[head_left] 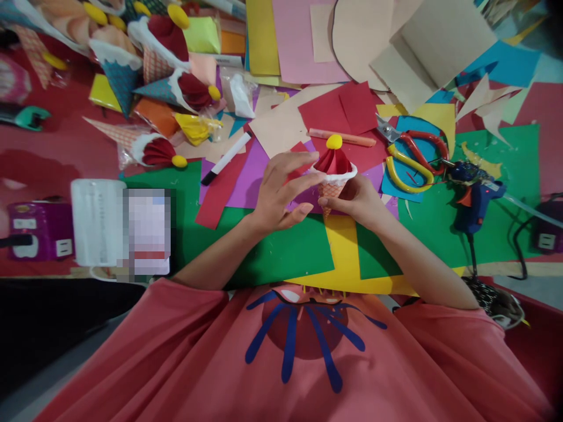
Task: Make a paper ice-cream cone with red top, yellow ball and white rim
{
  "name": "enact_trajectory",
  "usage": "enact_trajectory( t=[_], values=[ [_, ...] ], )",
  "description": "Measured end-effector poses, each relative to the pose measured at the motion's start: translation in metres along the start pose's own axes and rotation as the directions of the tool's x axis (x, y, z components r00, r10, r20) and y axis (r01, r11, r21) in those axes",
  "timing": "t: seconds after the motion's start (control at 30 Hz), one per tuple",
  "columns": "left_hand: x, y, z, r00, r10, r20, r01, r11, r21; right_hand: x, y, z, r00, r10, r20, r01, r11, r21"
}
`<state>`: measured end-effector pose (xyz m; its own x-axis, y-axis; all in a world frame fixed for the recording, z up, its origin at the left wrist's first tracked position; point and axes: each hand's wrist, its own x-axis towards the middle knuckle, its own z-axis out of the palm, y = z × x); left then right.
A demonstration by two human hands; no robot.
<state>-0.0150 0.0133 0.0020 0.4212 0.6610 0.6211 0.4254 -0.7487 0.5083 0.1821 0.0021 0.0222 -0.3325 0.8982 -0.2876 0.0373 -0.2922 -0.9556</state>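
A paper ice cream cone (pixel 333 174) stands upright, point down, in front of me. It has a checked cone, a fluffy white rim, a pleated red top and a yellow ball on the tip. My right hand (pixel 363 202) grips its lower part between thumb and fingers. Beside its left edge is my left hand (pixel 284 190), fingers spread, the fingertips at or very near the white rim; whether they touch I cannot tell. Beneath both hands lie purple and green sheets (pixel 281 258).
Scissors (pixel 413 155) and a blue glue gun (pixel 475 196) lie to the right. A marker (pixel 226 158) and several finished paper cones (pixel 116 67) lie left and upper left. A phone (pixel 148 231) and a purple power adapter (pixel 41 228) sit at the left edge. Paper sheets cover the back.
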Motion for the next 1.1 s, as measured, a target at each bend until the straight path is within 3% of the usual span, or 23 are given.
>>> enact_trajectory(
  t=[0.17,0.4,0.53,0.77,0.87,1.0,1.1],
  values=[
    [0.003,-0.001,0.001,0.994,0.107,-0.023,-0.104,0.987,0.125,0.0,0.001,0.001,1.0,-0.011,0.008,0.011,1.0,0.014],
    [-0.002,-0.006,0.003,0.998,-0.011,0.06,0.006,0.996,0.09,0.0,0.002,0.001,1.0,-0.008,-0.02,0.007,0.999,-0.051],
    [0.001,-0.003,0.004,0.998,0.064,-0.011,-0.061,0.987,0.151,-0.001,0.003,0.002,0.999,-0.022,-0.031,0.02,0.998,-0.06],
    [0.008,0.0,0.003,0.984,0.155,-0.085,-0.148,0.986,0.083,-0.002,0.003,0.003,0.999,-0.032,-0.025,0.031,0.998,-0.051],
    [0.005,0.001,0.002,0.995,0.079,-0.062,-0.076,0.996,0.055,-0.002,0.003,0.002,0.999,-0.028,0.016,0.029,0.999,-0.032],
    [-0.002,0.001,0.003,0.988,-0.089,-0.123,0.093,0.995,0.022,-0.001,0.003,0.0,0.999,-0.041,0.018,0.041,0.999,-0.014],
    [-0.005,-0.001,0.003,0.992,-0.106,-0.075,0.109,0.993,0.042,-0.001,0.003,-0.001,0.998,-0.054,0.014,0.055,0.998,-0.03]
  ],
)
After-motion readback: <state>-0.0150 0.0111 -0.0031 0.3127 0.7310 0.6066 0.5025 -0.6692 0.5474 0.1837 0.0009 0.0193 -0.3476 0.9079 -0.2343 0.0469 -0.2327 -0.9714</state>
